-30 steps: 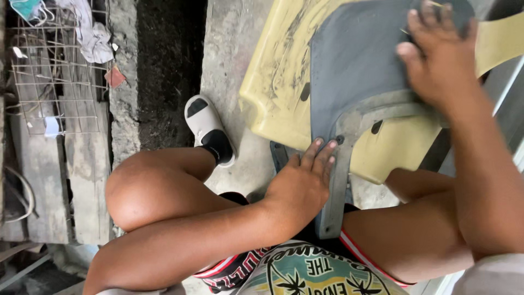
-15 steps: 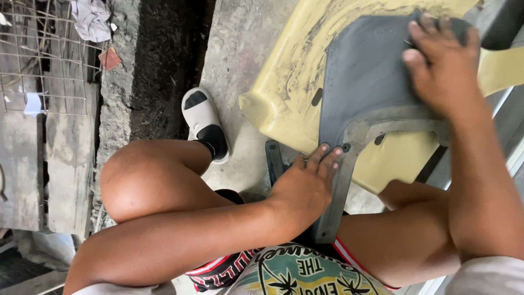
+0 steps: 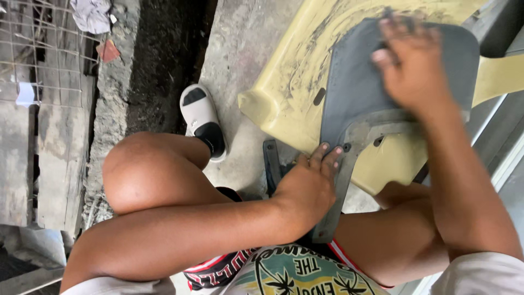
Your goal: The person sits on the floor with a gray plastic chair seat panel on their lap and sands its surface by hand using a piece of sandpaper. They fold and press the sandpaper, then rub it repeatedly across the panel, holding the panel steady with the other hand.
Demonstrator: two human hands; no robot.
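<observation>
The grey flap [image 3: 376, 93] lay across the yellow panel [image 3: 289, 93], its narrow end reaching the person's lap. The left hand [image 3: 308, 188] pressed that lower edge with flat fingers to pin it. The right hand [image 3: 412, 68], blurred and spread open, bore on its upper corner.

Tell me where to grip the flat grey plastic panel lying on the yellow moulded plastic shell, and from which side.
Probably best by the narrow lower stem of the grey plastic panel, coming from the left edge, where the left hand already presses. There the stem overhangs the yellow plastic shell, so fingers could likely wrap under it. The right hand lies flat on the broad upper part, which offers no edge.
</observation>
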